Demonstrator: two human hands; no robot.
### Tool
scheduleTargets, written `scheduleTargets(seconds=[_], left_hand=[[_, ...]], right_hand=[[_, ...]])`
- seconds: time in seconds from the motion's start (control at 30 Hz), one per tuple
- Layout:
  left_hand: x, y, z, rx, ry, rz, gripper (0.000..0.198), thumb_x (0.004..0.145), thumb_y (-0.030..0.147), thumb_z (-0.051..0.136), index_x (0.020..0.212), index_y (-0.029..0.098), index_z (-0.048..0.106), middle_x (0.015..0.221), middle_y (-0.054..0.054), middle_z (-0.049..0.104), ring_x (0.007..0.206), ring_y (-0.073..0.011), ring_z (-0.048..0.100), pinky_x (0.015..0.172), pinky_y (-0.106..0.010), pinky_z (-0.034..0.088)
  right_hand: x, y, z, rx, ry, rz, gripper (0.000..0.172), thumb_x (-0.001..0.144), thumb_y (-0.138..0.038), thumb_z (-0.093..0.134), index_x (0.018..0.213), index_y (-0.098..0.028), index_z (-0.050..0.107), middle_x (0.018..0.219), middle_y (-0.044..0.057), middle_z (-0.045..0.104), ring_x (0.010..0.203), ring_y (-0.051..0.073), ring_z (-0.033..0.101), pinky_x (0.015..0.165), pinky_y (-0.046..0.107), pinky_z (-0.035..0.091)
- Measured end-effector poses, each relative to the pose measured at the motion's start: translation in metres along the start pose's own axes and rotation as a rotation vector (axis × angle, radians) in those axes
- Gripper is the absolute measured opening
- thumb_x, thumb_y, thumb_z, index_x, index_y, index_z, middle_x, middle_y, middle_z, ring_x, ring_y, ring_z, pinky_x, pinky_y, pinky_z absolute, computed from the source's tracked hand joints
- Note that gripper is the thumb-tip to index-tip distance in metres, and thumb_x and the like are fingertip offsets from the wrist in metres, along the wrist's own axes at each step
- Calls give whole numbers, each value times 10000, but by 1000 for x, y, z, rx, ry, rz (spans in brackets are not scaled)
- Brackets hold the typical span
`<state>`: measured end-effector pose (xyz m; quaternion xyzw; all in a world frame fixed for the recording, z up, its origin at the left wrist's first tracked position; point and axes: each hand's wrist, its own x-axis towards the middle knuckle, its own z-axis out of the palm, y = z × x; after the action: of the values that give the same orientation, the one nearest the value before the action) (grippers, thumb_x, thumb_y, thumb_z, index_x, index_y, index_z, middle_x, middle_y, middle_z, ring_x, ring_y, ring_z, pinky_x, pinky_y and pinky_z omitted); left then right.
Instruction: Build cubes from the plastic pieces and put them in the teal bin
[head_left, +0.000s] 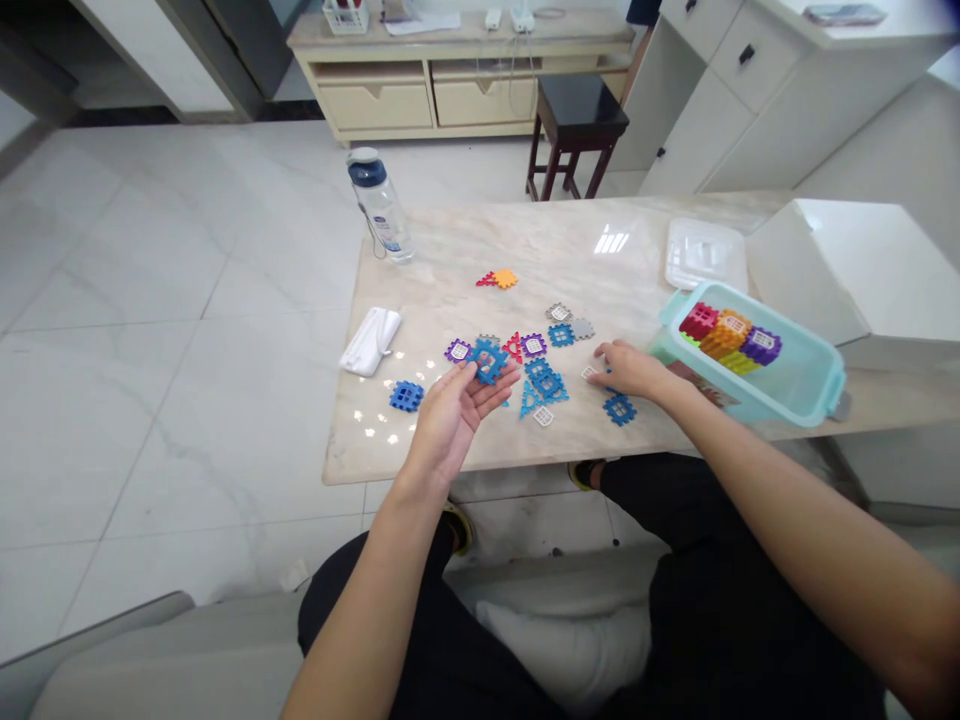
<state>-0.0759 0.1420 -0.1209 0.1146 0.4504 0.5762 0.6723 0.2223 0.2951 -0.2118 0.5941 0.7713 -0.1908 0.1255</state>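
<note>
The left hand point(454, 410) is turned palm up, its thumb pressing a blue, square, toothed plastic piece point(489, 362) against the fingers, which are otherwise spread. The right hand point(630, 368) is palm down, its fingers bent beside a small white plastic lattice piece point(589, 373) on the pale marbled desk point(450, 240); whether it pinches this piece or only touches it, I cannot tell.

Between the hands lie a purple toothed square with a white lattice point(533, 345), a red plastic triangle point(513, 347), a group of blue toothed squares point(546, 382) and a second white lattice piece point(544, 416). A stack of dark blue squares point(406, 396) sits to the left of the left hand. Just below the right hand is another blue toothed square point(620, 409), and to its right stands a pale turquoise plastic bin point(817, 392) with coloured pieces in it.

The left hold seems to depend on the thumb: if it lifts, or the palm tilts, the blue piece could slide off onto those below. The white lattice piece looks thin and flat, so a clumsy pinch might push it away. A low right wrist could nudge the blue square towards the near edge, and a wide forearm swing could bump the bin.
</note>
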Motion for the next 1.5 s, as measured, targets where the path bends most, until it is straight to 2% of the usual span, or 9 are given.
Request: scheduleTargets(seconds=[0.17, 0.43, 0.6, 0.7, 0.8, 1.07, 1.2, 1.33, 1.5], left_hand=[[9, -3, -9, 3, 153, 66, 265, 912, 384, 841, 1072, 192, 755, 1176, -86, 826, 1001, -178, 781, 816, -268, 603], [11, -8, -10, 57, 181, 138, 432, 726, 442, 979, 1006, 191, 767, 886, -10, 734, 795, -111, 652, 688, -223, 503], [9, -11, -3, 159, 182, 163, 453, 720, 382, 974, 1079, 196, 770, 1035, -34, 791, 868, -128, 699, 749, -240, 523], [9, -14, 0, 249, 200, 199, 453, 747, 385, 955, 1106, 182, 768, 1025, -50, 809, 876, -150, 730, 765, -259, 527], [8, -16, 3, 283, 190, 217, 433, 777, 399, 937, 1106, 173, 770, 961, -49, 810, 851, -160, 747, 782, -273, 534], [5, -18, 7, 254, -27, 97, 415, 778, 489, 951, 1011, 189, 786, 875, -39, 796, 733, -146, 734, 699, -258, 525], [7, -20, 4, 305, 30, 153, 407, 774, 470, 953, 1007, 190, 773, 850, -37, 793, 744, -157, 739, 695, -259, 511], [7, -19, 3, 352, 76, 221, 374, 801, 449, 921, 1011, 183, 764, 876, -42, 798, 731, -148, 712, 688, -265, 499], [10, -19, 1, 384, 134, 259, 349, 819, 426, 875, 1035, 174, 768, 828, -31, 772, 692, -142, 660, 675, -276, 493]], right_hand=[[3, -18, 5, -11, 13, 50, 245, 999, -357, 734, 1126, -147, 737, 1213, 176, 748, 1066, 283, 754, 860, 333, 529], [-10, -33, -19, 78, 94, 16, 148, 994, -270, 711, 1008, -191, 836, 1046, 122, 790, 971, 268, 733, 807, 337, 510], [-57, -73, -65, 447, 536, -358, 249, 1033, -437, 747, 1059, -234, 888, 925, 71, 770, 818, 225, 703, 815, 370, 556], [-88, -97, -76, 553, 689, -636, 227, 1090, -395, 676, 1133, -302, 878, 992, 60, 814, 894, 235, 728, 834, 398, 574], [-101, -106, -72, 455, 711, -787, 224, 1101, -302, 653, 1152, -356, 864, 1056, 38, 834, 947, 236, 737, 874, 420, 565], [-96, -106, -62, 251, 761, -811, 277, 1125, -246, 595, 1245, -365, 814, 1270, 37, 823, 1015, 231, 742, 892, 428, 522], [-93, -107, -61, 302, 777, -788, 253, 1119, -256, 595, 1253, -332, 795, 1289, 63, 810, 1068, 265, 723, 943, 467, 520], [-92, -105, -64, 326, 779, -752, 249, 1120, -262, 590, 1263, -316, 786, 1072, 72, 803, 1016, 277, 677, 929, 473, 506], [-92, -109, -67, 545, 666, -688, 295, 1144, -296, 528, 1295, -292, 782, 1051, 76, 736, 971, 239, 679, 891, 424, 569]])
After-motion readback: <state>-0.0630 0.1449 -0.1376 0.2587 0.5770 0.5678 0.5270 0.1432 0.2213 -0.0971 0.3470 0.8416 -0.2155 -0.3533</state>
